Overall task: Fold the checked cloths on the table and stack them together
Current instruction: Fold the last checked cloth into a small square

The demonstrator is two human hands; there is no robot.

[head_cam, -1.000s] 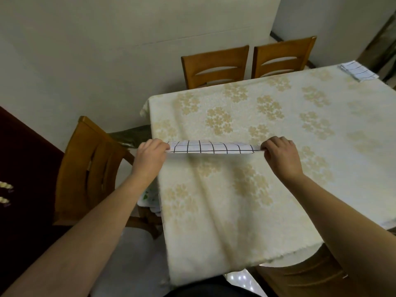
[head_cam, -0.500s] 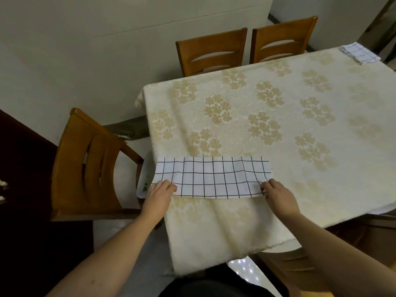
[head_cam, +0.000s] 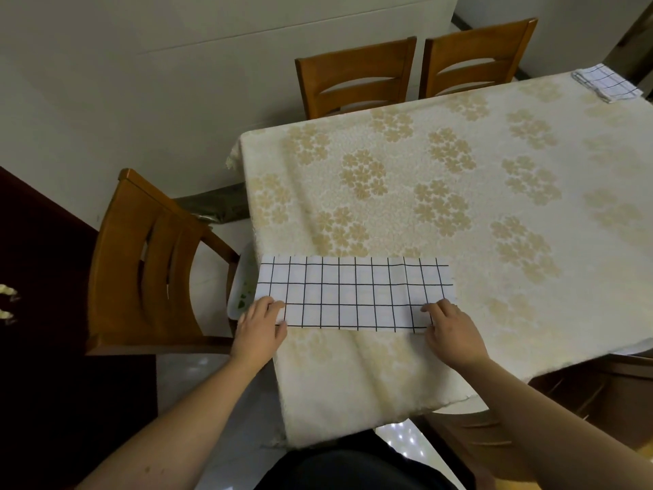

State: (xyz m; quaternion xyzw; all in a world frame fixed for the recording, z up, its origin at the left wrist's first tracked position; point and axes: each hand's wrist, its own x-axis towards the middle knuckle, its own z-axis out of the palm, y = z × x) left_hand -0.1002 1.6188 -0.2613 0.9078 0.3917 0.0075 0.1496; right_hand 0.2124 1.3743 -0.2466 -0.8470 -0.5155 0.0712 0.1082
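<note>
Your checked cloth [head_cam: 355,293] lies flat as a long strip on the near left part of the table [head_cam: 459,192], its long axis running left to right across you, with the near edge close to the table's near edge. Your left hand [head_cam: 259,332] sits at the near left corner, fingers curled onto the fabric and apparently pinching it; your right hand [head_cam: 450,332] does the same at the near right corner. The hands are well apart, one at each end of the strip, and each is equally close to its own corner.

Finding: the strip extends away from both hands toward the far side, so the next fold, by my judgement, turns on the long axis. Bringing one end across to the other would halve the length, and either hand is placed to lead it.

Material: thin white woven fabric with a black grid, lying limp, edges fairly square, a slight ripple near the right end. It will likely slide on the tablecloth [head_cam: 353,376], a cream textured cover with tan flower clusters that drapes loosely over the near edge.

A folded stack of checked cloths [head_cam: 606,83] rests at the far right corner, well apart from your hands.

Three wooden chairs [head_cam: 357,79] stand around the table.
</note>
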